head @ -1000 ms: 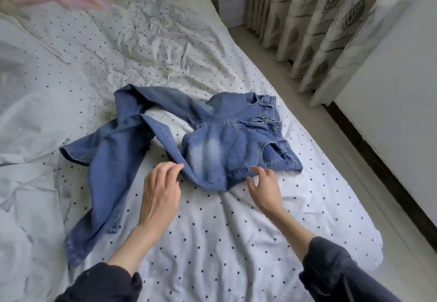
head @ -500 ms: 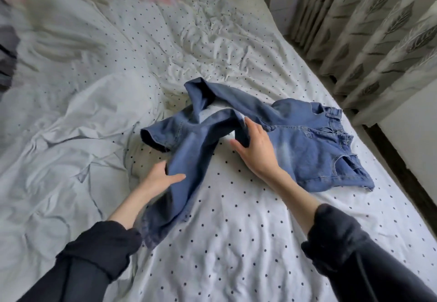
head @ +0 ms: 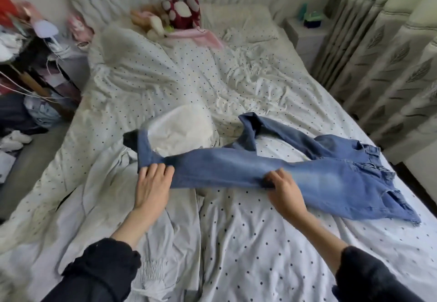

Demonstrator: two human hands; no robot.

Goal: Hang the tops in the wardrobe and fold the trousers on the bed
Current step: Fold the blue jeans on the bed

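Blue jeans (head: 295,171) lie across the dotted bed (head: 236,242), waistband toward the curtain (head: 390,77), one leg stretched out leftward, the other looped behind it. The left hand (head: 151,186) rests on the near leg by its cuff, fingers (head: 157,170) almost straight. The right hand (head: 283,190) pinches the leg's lower edge near the thigh, fingers curled. A red spotted plush toy (head: 182,11) sits by the pillow (head: 236,18).

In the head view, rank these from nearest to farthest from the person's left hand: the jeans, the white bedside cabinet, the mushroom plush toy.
From the left hand:
1. Jeans: touching, their leg under the fingers.
2. Mushroom plush toy: far up the bed, at its head.
3. White bedside cabinet: farthest, beyond the bed's far right corner, by the curtains.
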